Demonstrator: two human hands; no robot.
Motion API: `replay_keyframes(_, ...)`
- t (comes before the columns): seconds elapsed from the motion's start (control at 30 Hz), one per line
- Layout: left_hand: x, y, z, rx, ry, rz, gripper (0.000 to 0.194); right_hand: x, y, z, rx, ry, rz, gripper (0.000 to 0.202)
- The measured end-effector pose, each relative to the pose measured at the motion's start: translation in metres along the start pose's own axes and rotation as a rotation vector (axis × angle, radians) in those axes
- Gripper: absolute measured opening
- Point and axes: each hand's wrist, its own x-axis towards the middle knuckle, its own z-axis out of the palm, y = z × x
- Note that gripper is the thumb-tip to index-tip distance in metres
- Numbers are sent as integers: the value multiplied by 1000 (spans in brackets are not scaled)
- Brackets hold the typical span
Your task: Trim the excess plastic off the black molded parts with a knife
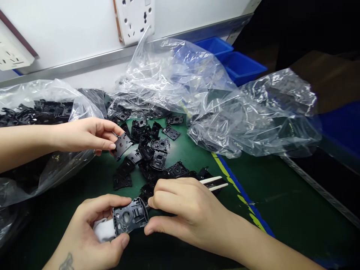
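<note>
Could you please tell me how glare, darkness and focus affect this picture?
Head view: glare streaks the clear bags, partly masking what lies beneath; head view: the upper right sinks into near-black, while the wall is bright; head view: the part in the left hand looks fairly sharp.

Loose parts (159, 159) on table (194, 165), bag of parts (87, 105) to their left, another bag (253, 123) behind and right, bins (247, 71) beyond.
</note>
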Motion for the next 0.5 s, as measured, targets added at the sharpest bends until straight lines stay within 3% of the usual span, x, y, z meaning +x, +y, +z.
replay_keyframes(0.13, -1, -4, -7, -8, -110, -15, 47, 1, 1, 0, 5, 2, -7, 40)
replay_keyframes(0.3, 0, -1, -4, -10, -87, -11, 45, 1, -2, -2, 116, -23, 32, 26)
replay_keyframes(0.4, 1, 1, 1, -12, 11, 22, 42, 2, -7, -9, 346, -74, 166, 25)
replay_keyframes(0.5, -1, -3, 0, 38, 33, 54, 42, 4, -11, -17, 629, -184, 427, 34)
